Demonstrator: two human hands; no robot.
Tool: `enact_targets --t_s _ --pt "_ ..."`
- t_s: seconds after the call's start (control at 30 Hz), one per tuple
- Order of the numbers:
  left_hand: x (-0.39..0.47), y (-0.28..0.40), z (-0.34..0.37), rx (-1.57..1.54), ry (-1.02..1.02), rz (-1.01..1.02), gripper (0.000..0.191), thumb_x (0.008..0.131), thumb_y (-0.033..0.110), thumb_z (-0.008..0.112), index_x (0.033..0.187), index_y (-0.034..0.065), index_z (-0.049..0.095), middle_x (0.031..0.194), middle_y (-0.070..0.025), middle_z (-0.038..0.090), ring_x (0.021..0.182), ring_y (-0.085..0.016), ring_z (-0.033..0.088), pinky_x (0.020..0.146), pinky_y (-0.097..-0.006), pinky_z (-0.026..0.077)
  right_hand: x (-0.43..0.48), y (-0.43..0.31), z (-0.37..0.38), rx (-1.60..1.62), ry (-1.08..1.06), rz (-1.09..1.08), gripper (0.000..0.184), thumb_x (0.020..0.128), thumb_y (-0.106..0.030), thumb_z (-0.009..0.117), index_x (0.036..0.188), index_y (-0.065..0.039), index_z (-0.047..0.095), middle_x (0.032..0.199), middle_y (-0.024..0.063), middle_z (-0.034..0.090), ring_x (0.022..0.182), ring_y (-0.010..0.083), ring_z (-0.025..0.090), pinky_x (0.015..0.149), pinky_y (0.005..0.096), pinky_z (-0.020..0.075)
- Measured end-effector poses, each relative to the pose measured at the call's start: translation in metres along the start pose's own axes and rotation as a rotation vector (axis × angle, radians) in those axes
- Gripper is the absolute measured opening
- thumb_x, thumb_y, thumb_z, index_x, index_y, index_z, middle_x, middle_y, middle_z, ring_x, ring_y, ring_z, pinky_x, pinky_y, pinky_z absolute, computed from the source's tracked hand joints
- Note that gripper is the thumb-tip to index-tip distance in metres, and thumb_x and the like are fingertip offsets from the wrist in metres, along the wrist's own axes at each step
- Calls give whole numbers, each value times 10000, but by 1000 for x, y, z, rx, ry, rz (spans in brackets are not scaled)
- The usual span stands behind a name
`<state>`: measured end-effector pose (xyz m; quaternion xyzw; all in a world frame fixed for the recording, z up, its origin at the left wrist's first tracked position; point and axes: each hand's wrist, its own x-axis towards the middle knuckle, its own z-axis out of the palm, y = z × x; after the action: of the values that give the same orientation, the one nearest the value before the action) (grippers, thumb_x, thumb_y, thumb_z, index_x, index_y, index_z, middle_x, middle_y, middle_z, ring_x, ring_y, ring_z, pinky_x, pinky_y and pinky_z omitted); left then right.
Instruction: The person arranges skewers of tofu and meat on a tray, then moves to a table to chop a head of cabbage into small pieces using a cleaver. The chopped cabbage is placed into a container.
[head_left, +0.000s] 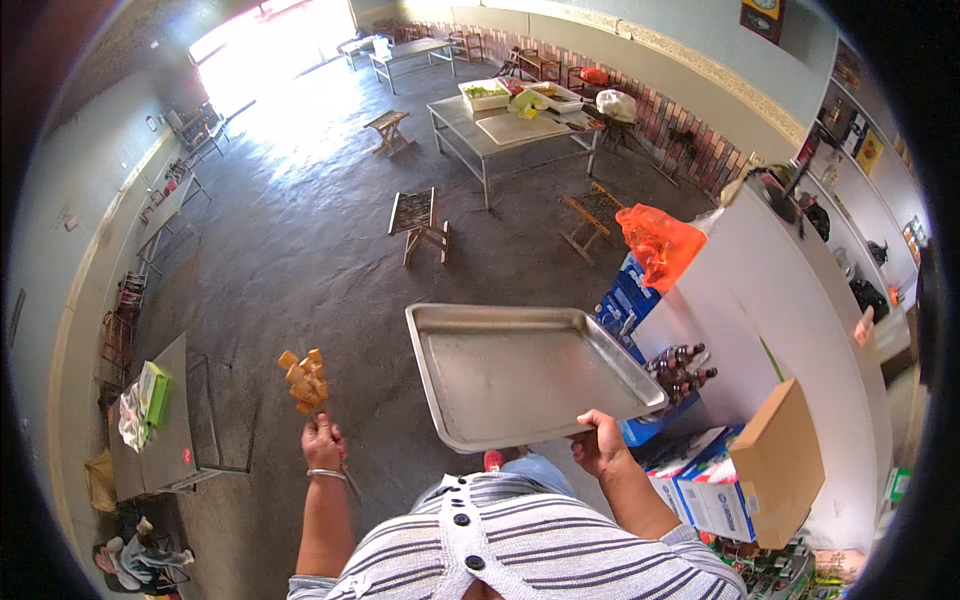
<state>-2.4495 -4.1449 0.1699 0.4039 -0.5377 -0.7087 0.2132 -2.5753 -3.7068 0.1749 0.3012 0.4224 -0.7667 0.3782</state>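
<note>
My left hand (324, 442) is closed around the thin sticks of several skewers. Orange-brown chunks of food (306, 381) are threaded on their upper ends, which point away from me over the floor. With my right hand (600, 444) I grip the near rim of a shallow rectangular metal tray (517, 375), thumb on top and fingers partly hidden beneath. The tray is held out in front of my body, slightly tilted, and nothing lies in it. Skewers and tray are well apart.
A metal table (457, 116) ahead bears food tubs and a cutting board (521, 127). Folding stools (420, 221) stand on the dark floor. To the right are a white counter (750, 300), brown bottles (679, 371) and an open cardboard box (776, 465). A person (139, 559) sits at lower left.
</note>
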Motion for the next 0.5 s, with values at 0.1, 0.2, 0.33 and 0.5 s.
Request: enact_targets --t_s 0.1,0.2,0.33,0.5 --pt "86 27 10 69 154 -97 201 1004 280 468 1047 94 528 597 16 454 359 -87 358 313 -257 282 50 -66 61 36 33 -27 139 751 -268 554 802 -146 594 682 26 601 450 144 463 415 243 382" --pt "172 29 11 96 220 -83 207 1004 297 461 1018 93 494 588 13 445 348 -94 353 298 -264 287 109 -133 114 108 13 -75 141 752 -264 554 793 -139 604 653 22 604 446 142 475 406 236 385" --pt "317 21 40 144 251 -98 196 1001 296 463 911 123 449 566 7 450 338 -106 377 282 -277 303 212 -202 151 195 13 -106 173 756 -263 550 773 -104 617 640 47 620 455 178 517 405 280 403" --pt "478 87 202 130 109 -90 234 981 318 492 860 126 436 551 10 445 340 -108 386 285 -271 291 260 -294 217 282 188 -141 161 750 -264 568 726 -109 605 621 47 608 432 159 494 378 274 386"
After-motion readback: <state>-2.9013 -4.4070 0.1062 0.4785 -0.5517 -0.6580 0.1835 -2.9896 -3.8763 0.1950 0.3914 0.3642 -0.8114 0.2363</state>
